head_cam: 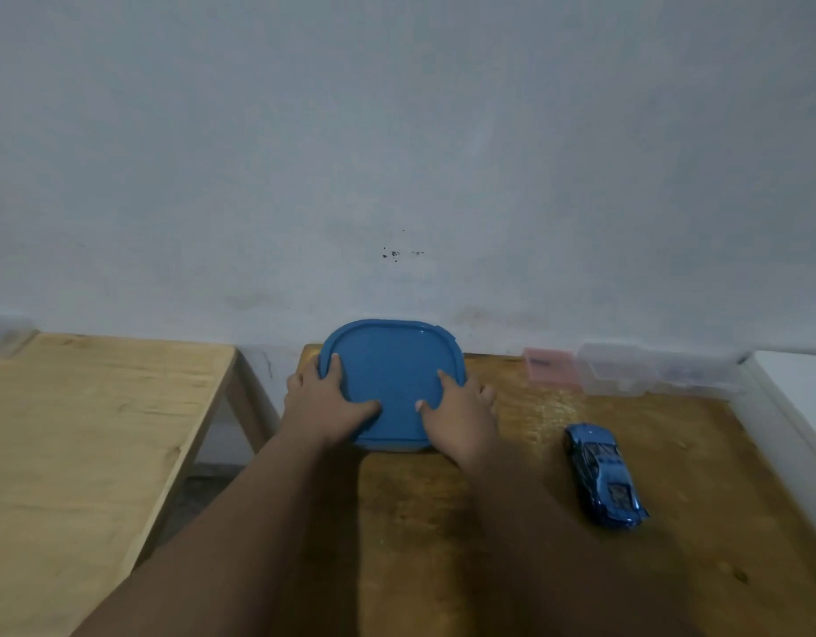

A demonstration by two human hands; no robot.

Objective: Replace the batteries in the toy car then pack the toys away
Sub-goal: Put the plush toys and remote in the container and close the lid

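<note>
brown wooden tabletop [695, 452] against pale wall [396, 131] | lighter table [75, 429] left, gap between | left grip [328, 402] and right grip [461, 413] spread flat on blue lid [392, 360] | toy car [601, 475] right, apart

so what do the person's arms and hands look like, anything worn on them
The left forearm and right forearm are bare, no sleeves in view. The left hand and right hand wear no gloves; no rings, watch or bracelet show.
</note>
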